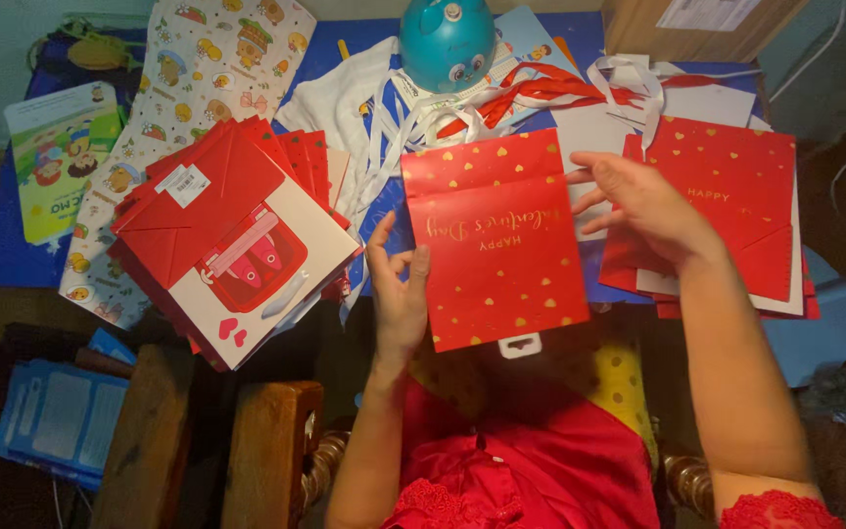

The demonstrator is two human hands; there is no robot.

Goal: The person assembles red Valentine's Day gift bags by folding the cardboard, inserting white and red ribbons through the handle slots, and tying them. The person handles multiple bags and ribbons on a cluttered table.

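A flat red paper gift bag with gold hearts and gold script lies upside down in front of me. My left hand grips its left edge, fingers curled around the side. My right hand holds its upper right corner, fingers spread over the fold. A white hang tag sticks out at the bag's lower edge. Under my right hand lies a stack of similar red bags.
A pile of red and white gift bags sits at the left on patterned wrapping paper. Behind are white and red ribbon handles, a teal round toy, a cardboard box and a children's book. Wooden chair parts stand below.
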